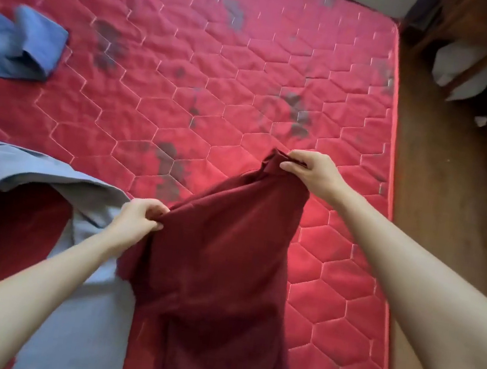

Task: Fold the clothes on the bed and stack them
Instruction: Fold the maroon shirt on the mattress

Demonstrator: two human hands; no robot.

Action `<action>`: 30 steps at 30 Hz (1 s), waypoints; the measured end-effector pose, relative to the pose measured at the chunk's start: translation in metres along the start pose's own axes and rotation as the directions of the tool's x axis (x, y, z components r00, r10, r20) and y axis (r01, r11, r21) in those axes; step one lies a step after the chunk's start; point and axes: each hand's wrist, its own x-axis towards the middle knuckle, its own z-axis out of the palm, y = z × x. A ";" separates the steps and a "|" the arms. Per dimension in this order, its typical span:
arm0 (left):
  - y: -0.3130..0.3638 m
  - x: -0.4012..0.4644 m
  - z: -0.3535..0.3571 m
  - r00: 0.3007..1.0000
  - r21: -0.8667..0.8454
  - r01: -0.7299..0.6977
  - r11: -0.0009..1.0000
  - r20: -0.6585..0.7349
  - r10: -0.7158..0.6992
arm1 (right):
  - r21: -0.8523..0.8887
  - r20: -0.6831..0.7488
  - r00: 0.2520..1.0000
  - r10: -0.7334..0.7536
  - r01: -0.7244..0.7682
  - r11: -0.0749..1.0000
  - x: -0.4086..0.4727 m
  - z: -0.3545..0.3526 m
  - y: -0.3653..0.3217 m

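pinching maroon garment [219, 259] top edge between fingers [150, 218], both hands.

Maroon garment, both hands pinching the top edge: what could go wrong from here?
1. The maroon garment hangs bunched between the left hand and right hand; laid down like this, it would likely fold with creases.
2. Its lower part hangs close to the grey garment spread at the left, so it may land on that and drag it.
3. Both grips are fingertip pinches on a small bit of fabric; a shake could pull one corner free.
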 end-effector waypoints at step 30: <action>-0.045 0.103 0.128 0.968 0.744 -0.036 0.667 -0.139 0.207 | -0.347 -0.096 0.975 0.199 -0.220 0.912 0.009 0.210 0.110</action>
